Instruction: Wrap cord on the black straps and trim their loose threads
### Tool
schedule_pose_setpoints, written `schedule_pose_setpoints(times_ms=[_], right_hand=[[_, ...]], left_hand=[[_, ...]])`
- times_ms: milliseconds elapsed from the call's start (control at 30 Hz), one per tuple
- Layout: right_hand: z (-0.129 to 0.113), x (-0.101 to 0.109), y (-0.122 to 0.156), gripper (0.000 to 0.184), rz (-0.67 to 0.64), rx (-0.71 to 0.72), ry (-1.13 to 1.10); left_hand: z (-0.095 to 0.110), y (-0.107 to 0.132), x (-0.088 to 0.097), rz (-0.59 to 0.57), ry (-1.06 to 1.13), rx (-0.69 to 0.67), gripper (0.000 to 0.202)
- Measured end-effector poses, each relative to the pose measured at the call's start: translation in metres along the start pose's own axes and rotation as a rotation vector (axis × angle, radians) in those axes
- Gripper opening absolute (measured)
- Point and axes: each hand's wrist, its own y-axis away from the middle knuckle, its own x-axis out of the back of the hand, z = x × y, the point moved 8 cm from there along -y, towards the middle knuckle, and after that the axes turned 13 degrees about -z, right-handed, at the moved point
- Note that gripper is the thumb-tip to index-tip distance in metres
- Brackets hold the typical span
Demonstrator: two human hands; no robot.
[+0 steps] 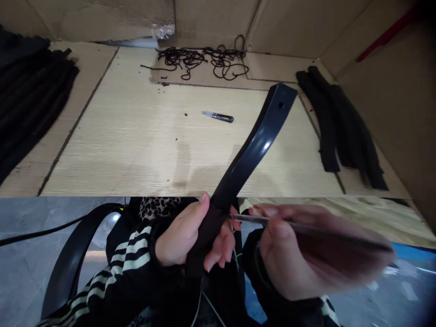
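A curved, glossy black bar with a hole near its upper end slants up over the table edge. Dark fabric-like covering wraps its lower part. My left hand is closed around this covered part, thumb on the near side and fingers beyond. In my right hand is a long thin flat tool, its narrow tip at the upper edge of the covering. Motion blurs the right hand and the tool's back end, so its exact kind is unclear. Whether the tip is tucked under the covering cannot be seen.
Small thread snips lie on the wooden table. Tangled dark cord is at the back. Black strips are piled left and right. Cardboard walls enclose the back and right side.
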Motion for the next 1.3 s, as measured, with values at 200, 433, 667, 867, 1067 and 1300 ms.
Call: schedule_pose_setpoints(times_ms=[200,433,667,867,1067,1300], right_hand=[[0.024,-0.013,-0.013,0.030,0.020,-0.163,-0.229],[0.044,-0.025,-0.027,0.020,-0.222,-0.247,-0.313],[0.029,-0.003,-0.022,0.020,-0.066,-0.160,-0.292],[0.018,-0.001,-0.016,0.018,0.030,-0.048,-0.225],[0.019,-0.005,-0.012,0.023,0.032,0.000,-0.213],[0.045,-0.027,-0.018,0.013,-0.197,-0.247,-0.373]], left_hand=[[-0.001,0.000,-0.001,-0.026,0.003,0.005,0.066],[0.001,0.000,0.005,0.048,-0.005,-0.010,0.059],[0.002,-0.002,0.003,0.003,-0.016,-0.002,0.065],[0.001,-0.003,0.003,0.000,-0.003,-0.001,0.066],[0.001,-0.001,0.003,-0.004,-0.031,0.014,0.067],[-0.002,-0.002,0.004,0.013,-0.003,0.024,0.065]])
